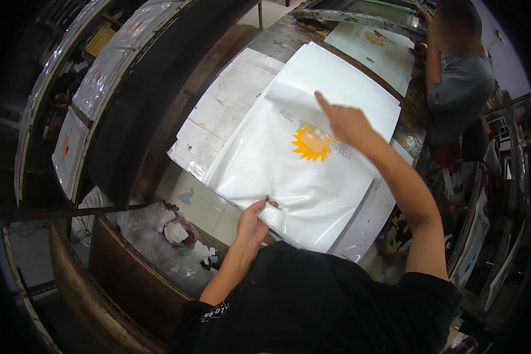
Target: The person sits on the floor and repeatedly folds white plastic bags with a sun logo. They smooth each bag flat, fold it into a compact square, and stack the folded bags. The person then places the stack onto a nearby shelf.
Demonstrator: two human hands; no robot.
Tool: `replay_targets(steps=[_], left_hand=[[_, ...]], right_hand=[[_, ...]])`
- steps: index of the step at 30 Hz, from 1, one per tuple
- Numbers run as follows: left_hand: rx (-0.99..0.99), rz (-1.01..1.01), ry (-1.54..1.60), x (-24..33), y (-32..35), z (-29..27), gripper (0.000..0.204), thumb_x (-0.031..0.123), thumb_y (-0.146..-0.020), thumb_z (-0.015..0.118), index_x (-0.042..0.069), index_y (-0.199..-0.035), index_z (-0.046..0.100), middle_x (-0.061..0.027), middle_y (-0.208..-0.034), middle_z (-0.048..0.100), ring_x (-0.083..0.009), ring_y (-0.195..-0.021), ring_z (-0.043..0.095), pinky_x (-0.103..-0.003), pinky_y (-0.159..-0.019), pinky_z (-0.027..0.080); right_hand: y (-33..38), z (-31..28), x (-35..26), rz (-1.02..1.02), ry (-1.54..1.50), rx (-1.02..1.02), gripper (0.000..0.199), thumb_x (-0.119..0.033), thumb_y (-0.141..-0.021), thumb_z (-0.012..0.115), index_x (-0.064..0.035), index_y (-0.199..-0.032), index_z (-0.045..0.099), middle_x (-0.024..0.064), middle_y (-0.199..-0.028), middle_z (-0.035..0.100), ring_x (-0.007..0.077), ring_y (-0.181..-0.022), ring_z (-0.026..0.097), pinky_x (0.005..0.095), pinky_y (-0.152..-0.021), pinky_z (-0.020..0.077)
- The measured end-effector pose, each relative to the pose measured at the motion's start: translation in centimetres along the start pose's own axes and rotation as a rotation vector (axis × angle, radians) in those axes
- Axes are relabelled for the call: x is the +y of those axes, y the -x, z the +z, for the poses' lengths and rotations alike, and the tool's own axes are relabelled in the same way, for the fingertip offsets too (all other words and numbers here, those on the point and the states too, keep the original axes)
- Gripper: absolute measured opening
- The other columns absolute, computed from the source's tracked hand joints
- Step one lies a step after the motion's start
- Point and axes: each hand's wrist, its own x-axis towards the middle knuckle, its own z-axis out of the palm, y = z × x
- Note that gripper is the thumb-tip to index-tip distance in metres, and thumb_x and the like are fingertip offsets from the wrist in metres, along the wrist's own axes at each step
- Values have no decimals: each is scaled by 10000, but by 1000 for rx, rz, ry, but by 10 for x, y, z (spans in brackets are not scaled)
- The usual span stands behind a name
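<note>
A glossy white sheet (pixel 277 171) with a spiky orange-yellow figure and grey lettering lies rippled over a stack of white sheets (pixel 336 65). At its near edge, my left hand (pixel 255 223) pinches the sheet between thumb and fingers, and the material puckers there. My right hand (pixel 349 123) is above the upper right of the printed figure. Its index finger stretches toward the far left and it holds nothing; the other fingers look partly curled. Whether the right hand touches the sheet I cannot tell.
Pale boards (pixel 230 100) extend left of the stack. On the left, a rack (pixel 124 59) holds plastic-covered printed sheets. Crumpled clear plastic (pixel 153 253) lies below. At upper right, another person (pixel 461 76) stands beside a printed white sheet (pixel 389 50) and a frame (pixel 360 20).
</note>
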Motion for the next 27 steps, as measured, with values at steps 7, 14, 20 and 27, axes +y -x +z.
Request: replay_targets(steps=[7, 14, 20, 27], left_hand=[[33, -21, 23, -3, -5, 1, 260, 21, -965, 508, -110, -1188, 509, -204, -1079, 574, -301, -941, 622, -435, -904, 540], [25, 11, 1, 0, 0, 0, 262, 23, -959, 510, -110, -1180, 464, -194, -1070, 549, -293, -940, 606, -453, -945, 518], [74, -18, 3, -3, 2, 5, 245, 21, -954, 513, -93, -1169, 481, -174, -1030, 567, -283, -936, 612, -451, -954, 514], [42, 5, -42, -2, 4, 3, 254, 23, -953, 517, -94, -1175, 476, -170, -1055, 562, -292, -965, 615, -466, -957, 516]], right_hand=[[-78, -52, 149, 319, -31, 184, 723, -157, -839, 678, -168, -1498, 381, 215, -1149, 661, 389, -1059, 638, 479, -912, 513], [-77, 29, 82, -118, 166, 456, 639, -489, -963, 542, -182, -1504, 394, 139, -1493, 444, 330, -1402, 386, 553, -1148, 311], [-73, 62, 79, 45, 126, 302, 724, -662, -987, 307, -249, -1579, 255, 96, -1650, 177, 351, -1516, 134, 577, -1212, 89], [-77, 76, 80, 22, 95, 305, 785, -719, -951, 327, -255, -1580, 251, 129, -1645, 180, 399, -1506, 138, 607, -1197, 93]])
